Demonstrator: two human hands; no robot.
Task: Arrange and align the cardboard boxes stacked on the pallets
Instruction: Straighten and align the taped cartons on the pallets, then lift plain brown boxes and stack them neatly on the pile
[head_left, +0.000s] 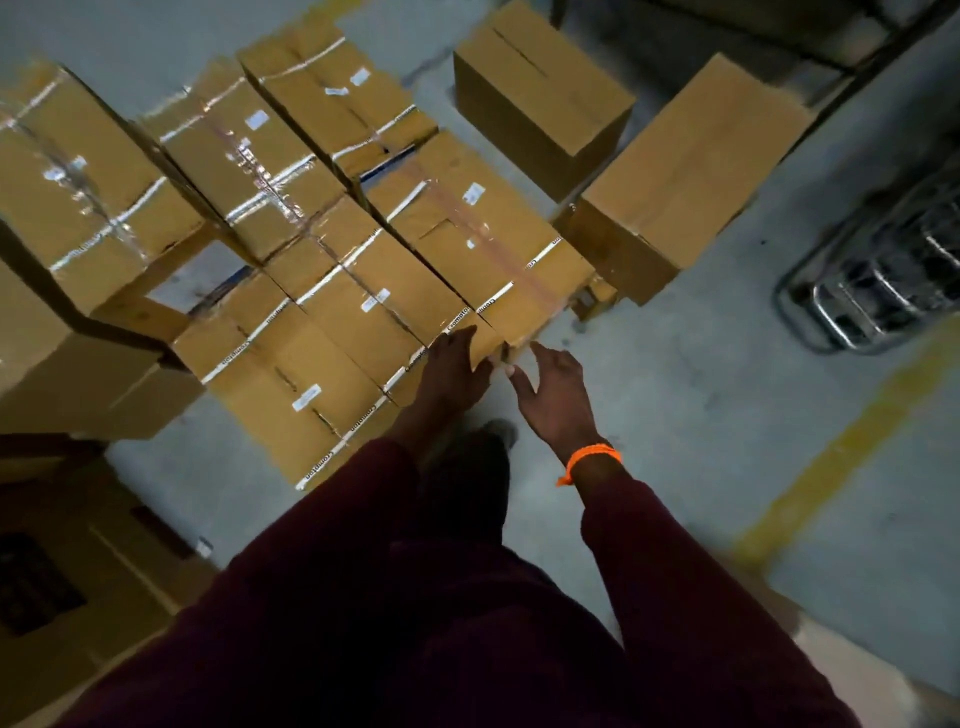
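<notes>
Squaring-up step I'd say: left hand (457, 358) pressed flat on the end box (483, 249) at the pallet's (208, 283) near-right corner, right hand (550, 387) spread alongside, next needs an even shove.

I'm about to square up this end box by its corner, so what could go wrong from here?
The left hand and right hand sit at the near corner of the taped box, beside its seam with the next box, so fingers could get pinched there. The shoe appears to stand just below that corner, and a slipping box might land on it.
</notes>
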